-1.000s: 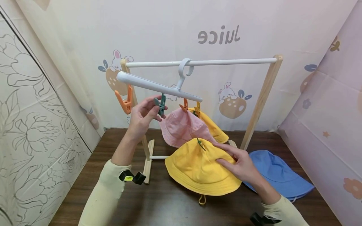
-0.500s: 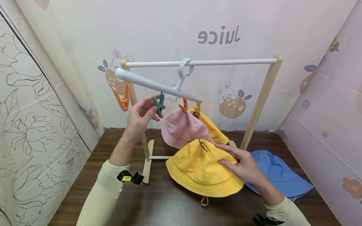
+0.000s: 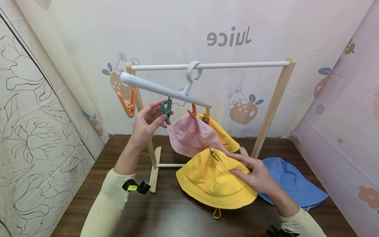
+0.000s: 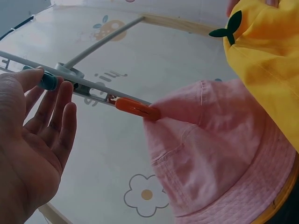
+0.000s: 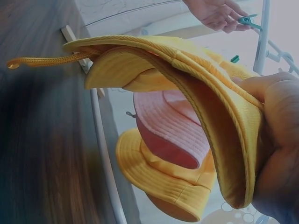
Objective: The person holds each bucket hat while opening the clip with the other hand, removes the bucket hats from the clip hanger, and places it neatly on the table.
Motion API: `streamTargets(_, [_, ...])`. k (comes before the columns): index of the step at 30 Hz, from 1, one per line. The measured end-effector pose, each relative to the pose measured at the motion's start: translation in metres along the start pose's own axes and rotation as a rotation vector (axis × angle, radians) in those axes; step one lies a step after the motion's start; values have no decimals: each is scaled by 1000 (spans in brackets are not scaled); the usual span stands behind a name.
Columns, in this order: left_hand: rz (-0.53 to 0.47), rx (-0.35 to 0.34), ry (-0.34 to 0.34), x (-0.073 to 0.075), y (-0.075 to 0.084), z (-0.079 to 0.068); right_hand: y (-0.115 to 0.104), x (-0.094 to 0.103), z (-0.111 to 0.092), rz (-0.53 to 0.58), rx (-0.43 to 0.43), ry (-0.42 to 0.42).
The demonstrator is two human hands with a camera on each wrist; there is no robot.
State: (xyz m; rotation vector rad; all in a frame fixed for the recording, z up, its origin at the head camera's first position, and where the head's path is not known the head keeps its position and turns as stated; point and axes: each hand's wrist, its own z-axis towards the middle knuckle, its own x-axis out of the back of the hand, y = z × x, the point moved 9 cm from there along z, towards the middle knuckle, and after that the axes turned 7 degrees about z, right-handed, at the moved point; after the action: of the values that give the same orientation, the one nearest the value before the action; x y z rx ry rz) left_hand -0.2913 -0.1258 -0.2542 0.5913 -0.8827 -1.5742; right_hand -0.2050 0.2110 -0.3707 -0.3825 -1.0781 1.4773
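Observation:
My left hand point(image 3: 151, 120) pinches a green clothespin point(image 3: 167, 108) that hangs under the white hanger point(image 3: 157, 88). A yellow bucket hat point(image 3: 217, 181) with a small green leaf on its crown is gripped at its right side by my right hand point(image 3: 256, 172). In the right wrist view, the hat's brim and cord point(image 5: 46, 60) face the camera. Behind it a pink hat point(image 3: 192, 135) hangs from an orange clothespin point(image 3: 192, 111). Another yellow hat point(image 3: 229, 136), partly hidden, hangs from a yellow clothespin point(image 3: 207, 113). One more orange clothespin point(image 3: 129, 103) dangles from the hanger's left end, holding nothing.
The tilted hanger hooks onto the white rail point(image 3: 242, 65) of a wooden rack point(image 3: 272, 108). A blue hat point(image 3: 296, 181) lies on the dark wooden table point(image 3: 165, 214) at the right. A printed curtain point(image 3: 165, 33) stands behind the rack.
My right hand has moved the yellow hat slightly right and down. My left hand, with the green clothespin, has shifted a little left, and the hanger's left end has swung slightly.

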Motion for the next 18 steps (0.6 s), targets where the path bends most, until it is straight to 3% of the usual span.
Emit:
streamTargets(8, [5,9,-8,0,-3,-2,5,2,-5,7,18,-22])
streamTargets(18, [0,11,-21,-2,-5,-3,12,4,-10,17,-17,-48])
